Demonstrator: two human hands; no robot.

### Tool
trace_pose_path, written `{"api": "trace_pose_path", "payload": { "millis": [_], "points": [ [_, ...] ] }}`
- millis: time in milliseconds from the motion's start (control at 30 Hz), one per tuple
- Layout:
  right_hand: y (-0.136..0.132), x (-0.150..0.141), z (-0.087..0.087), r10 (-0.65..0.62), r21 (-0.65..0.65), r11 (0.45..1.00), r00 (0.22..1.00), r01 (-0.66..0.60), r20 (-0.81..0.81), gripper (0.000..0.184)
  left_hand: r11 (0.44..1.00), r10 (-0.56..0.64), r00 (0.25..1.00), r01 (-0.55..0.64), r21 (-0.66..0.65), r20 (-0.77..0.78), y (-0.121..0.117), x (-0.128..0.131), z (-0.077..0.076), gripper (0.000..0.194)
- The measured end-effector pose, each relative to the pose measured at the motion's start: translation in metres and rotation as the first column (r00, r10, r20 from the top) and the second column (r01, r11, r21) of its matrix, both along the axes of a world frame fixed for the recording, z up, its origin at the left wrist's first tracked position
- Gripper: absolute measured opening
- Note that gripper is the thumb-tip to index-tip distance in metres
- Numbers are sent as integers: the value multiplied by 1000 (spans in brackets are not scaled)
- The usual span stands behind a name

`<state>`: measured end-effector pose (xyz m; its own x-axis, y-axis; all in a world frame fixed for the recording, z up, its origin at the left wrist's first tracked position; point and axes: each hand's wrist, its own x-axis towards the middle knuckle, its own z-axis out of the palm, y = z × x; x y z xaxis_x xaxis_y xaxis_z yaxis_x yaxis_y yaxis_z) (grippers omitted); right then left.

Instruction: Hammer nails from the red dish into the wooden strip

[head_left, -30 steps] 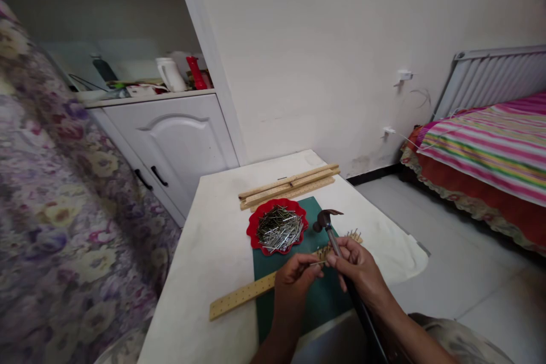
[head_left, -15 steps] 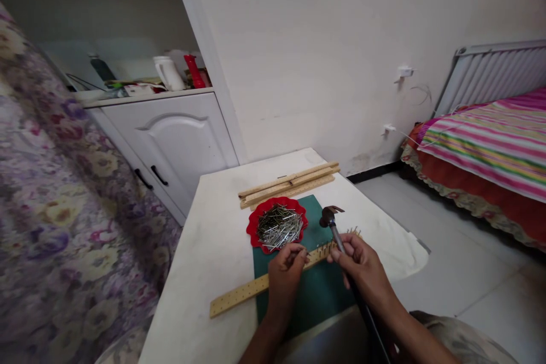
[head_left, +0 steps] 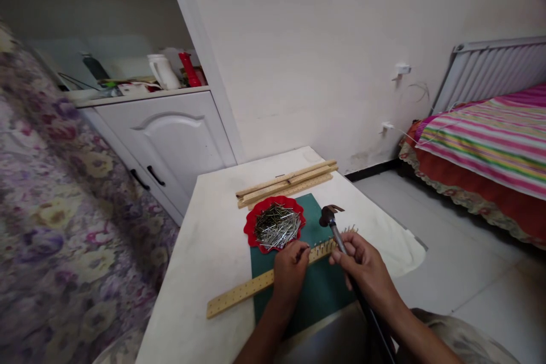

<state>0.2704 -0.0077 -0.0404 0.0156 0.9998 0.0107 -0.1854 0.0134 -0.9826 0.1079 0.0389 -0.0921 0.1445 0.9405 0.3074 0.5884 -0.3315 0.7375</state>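
My right hand (head_left: 362,261) is closed around the handle of a claw hammer (head_left: 335,230), its head raised above the far end of a wooden strip. The wooden strip (head_left: 241,293) lies slantwise over a green mat (head_left: 318,290), with rows of dark marks along its left part. Several nails (head_left: 322,246) stand upright in its right part. My left hand (head_left: 290,270) is over the strip, left of these nails, thumb and fingers pinched together. What the pinch holds is too small to make out. Just behind it, a red scalloped bowl (head_left: 251,222) contains a heap of loose nails (head_left: 279,227).
More wooden strips (head_left: 288,182) lie stacked at the back of the white table (head_left: 187,273), near the wall. A white cabinet (head_left: 170,136) and a floral curtain (head_left: 51,210) are on the left. A bed (head_left: 490,136) stands at the right.
My left hand has shifted slightly right along the strip and its fingers have turned inward. The right hand still holds the hammer in nearly the same place. The view has moved a little.
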Motion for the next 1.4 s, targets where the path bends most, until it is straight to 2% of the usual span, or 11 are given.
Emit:
{"api": "trace_pose_path", "payload": {
  "millis": [367,667,900,1100,1400],
  "points": [
    [0,0,-5,34,4,999,999,-34,14,27,998,6,998,-3,63,-55,2,2,0,17],
    [-2,-1,-3,70,-7,998,998,-70,3,24,999,-13,994,16,29,-110,2,3,-3,17],
    [-13,-2,0,190,-48,981,980,-187,62,16,999,8,995,-4,43,-99,1,4,-2,17],
    [-20,-4,-1,210,-44,978,967,-206,145,7,999,29,995,-25,46,-97,1,4,-5,16],
    [-20,-3,-2,204,-25,979,962,-203,182,6,999,42,996,-40,33,-84,2,5,-8,14]
  ]
}}
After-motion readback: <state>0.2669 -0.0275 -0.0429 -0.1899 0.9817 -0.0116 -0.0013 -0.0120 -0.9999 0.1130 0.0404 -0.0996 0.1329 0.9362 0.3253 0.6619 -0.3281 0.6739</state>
